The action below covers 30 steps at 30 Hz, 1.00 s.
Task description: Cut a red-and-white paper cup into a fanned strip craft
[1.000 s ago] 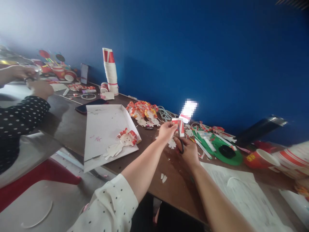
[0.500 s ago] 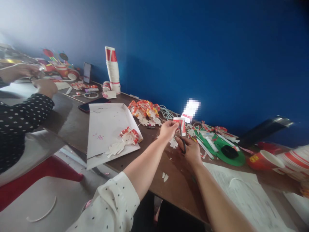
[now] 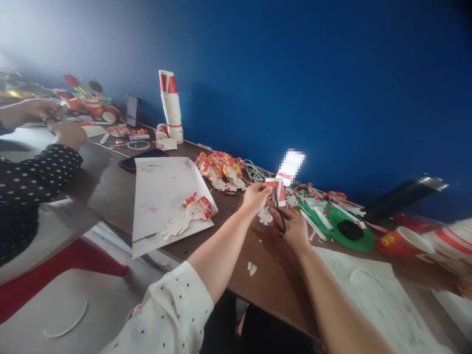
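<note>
Between the fingers of my left hand [image 3: 257,197] is a red and white paper cup piece [image 3: 280,195], held up above the table. My right hand [image 3: 293,226] grips black-handled scissors [image 3: 281,221], and their blades lie across the piece. Just under the hands lies a white paper cutout [image 3: 265,215]. Farther left, a heap of red and orange paper figures [image 3: 221,167] rests beside a white box lid [image 3: 155,196]. One paper figure [image 3: 194,210] lies in that lid.
A tall stack of paper cups [image 3: 171,108] stands by the wall. To the right are a green disc [image 3: 354,241], a black cylinder [image 3: 405,199], a red cup [image 3: 401,242] and printed sheets [image 3: 368,280]. At left, another person's hands [image 3: 66,132] work at the table.
Both hands stay in nearly the same place. My right hand and the scissors have shifted very slightly, still at the cup piece.
</note>
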{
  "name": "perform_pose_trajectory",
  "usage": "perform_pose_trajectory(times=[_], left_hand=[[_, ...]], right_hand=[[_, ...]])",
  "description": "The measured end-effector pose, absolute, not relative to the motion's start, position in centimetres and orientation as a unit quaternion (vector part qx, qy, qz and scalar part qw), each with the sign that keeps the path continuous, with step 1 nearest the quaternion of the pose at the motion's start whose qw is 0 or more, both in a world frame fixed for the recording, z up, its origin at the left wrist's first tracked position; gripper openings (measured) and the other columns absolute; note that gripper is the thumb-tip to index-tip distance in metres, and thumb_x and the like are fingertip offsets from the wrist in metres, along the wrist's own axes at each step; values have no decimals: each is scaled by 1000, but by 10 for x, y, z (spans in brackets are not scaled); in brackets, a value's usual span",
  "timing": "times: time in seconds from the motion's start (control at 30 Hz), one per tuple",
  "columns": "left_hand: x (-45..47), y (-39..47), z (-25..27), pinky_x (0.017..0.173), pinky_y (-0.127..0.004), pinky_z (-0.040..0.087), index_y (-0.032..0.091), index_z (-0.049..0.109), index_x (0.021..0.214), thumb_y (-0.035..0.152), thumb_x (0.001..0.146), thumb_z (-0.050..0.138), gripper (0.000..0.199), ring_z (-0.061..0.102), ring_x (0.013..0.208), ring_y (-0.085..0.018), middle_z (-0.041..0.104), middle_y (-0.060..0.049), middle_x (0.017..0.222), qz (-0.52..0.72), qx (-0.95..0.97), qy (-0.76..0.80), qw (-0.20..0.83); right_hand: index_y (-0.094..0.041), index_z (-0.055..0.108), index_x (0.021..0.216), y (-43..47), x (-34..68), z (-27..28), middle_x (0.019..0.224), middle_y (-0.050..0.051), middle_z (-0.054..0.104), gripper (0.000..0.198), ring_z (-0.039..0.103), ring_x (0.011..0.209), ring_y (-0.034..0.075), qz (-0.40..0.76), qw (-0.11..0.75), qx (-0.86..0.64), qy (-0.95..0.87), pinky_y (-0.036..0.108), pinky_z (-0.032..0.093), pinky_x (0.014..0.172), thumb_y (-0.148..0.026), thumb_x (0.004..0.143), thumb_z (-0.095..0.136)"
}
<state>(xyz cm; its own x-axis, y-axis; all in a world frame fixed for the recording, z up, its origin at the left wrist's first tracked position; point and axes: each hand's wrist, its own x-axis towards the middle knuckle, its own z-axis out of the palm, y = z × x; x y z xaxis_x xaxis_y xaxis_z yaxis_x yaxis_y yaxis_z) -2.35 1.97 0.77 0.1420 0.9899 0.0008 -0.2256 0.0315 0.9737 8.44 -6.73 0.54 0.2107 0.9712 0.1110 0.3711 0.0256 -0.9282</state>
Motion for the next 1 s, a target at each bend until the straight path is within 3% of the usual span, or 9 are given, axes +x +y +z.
perform_pose_trajectory(times=[0.23,0.57,0.73,0.8,0.93,1.0], left_hand=[[-22,22,5,52,-21,33,17,57,66,29,77,64,18,45,49,-8,54,3,54,518,467,403,592],[-24,19,12,53,-21,33,15,60,67,22,77,63,13,45,49,-7,53,3,52,532,430,394,614],[-25,28,9,54,-20,35,15,57,68,21,80,62,15,43,48,-5,50,5,52,579,357,379,627],[-26,32,8,54,-19,35,14,56,68,19,80,63,15,42,47,-4,49,5,51,595,326,368,635],[-29,30,9,55,-18,37,13,56,69,19,78,69,16,45,49,-3,52,4,56,584,271,303,702],[-30,25,11,56,-17,40,12,57,70,17,74,73,17,48,52,-3,55,2,61,548,253,250,757]], right_hand=[[-16,71,71,-66,86,5,42,-3,50,48,42,40,10,304,461,-622,-555,24,33,43,-64,69,70],[-15,72,84,-64,85,6,44,-3,54,56,43,38,11,354,468,-618,-523,25,33,40,-66,60,75],[-17,69,73,-68,86,11,44,-2,55,47,46,38,11,375,442,-603,-547,24,36,41,-61,58,79],[-17,67,73,-68,90,10,45,-3,55,45,47,38,11,371,472,-600,-529,24,37,40,-59,59,79],[-18,65,81,-59,101,0,55,-1,62,41,54,45,11,346,624,-578,-396,20,37,39,-51,63,80],[-19,64,89,-52,107,-3,67,1,68,45,59,51,13,400,667,-539,-323,19,34,36,-45,59,83]])
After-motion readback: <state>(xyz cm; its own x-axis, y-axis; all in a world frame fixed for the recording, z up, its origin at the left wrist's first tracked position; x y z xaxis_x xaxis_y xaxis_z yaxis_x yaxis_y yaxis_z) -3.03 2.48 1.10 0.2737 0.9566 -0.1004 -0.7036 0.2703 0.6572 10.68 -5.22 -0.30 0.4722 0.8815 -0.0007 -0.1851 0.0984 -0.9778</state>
